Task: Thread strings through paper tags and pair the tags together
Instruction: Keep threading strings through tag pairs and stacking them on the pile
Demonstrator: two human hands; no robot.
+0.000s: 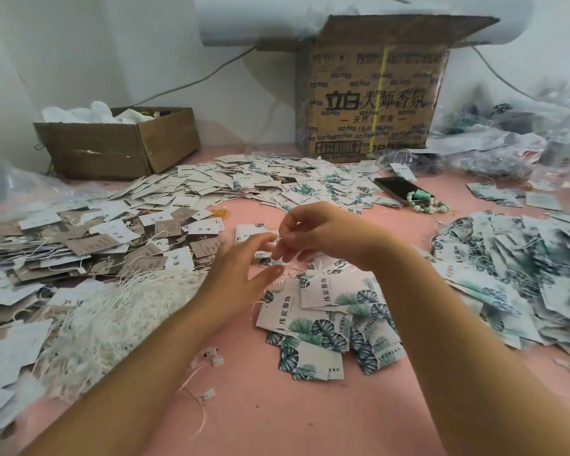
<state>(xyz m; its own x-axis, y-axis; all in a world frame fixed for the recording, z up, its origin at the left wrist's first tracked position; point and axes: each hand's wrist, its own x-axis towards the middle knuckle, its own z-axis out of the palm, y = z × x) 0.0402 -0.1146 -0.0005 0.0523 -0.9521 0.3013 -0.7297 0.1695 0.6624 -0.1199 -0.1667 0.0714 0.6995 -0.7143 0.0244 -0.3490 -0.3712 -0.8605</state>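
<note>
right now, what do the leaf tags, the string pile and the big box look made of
Leaf tags: matte printed card, flat stiff edges. String pile: white cord, probably cotton or synthetic, limp tangled strands. Big box: brown cardboard, creased flaps.

One head-worn wide view — looking forward and down, close over the table (277,422).

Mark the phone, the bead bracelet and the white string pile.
phone (396,188): head view, middle of its dark screen.
bead bracelet (418,208): head view, a pale green bead on its near edge.
white string pile (112,320): head view, centre of the heap.
</note>
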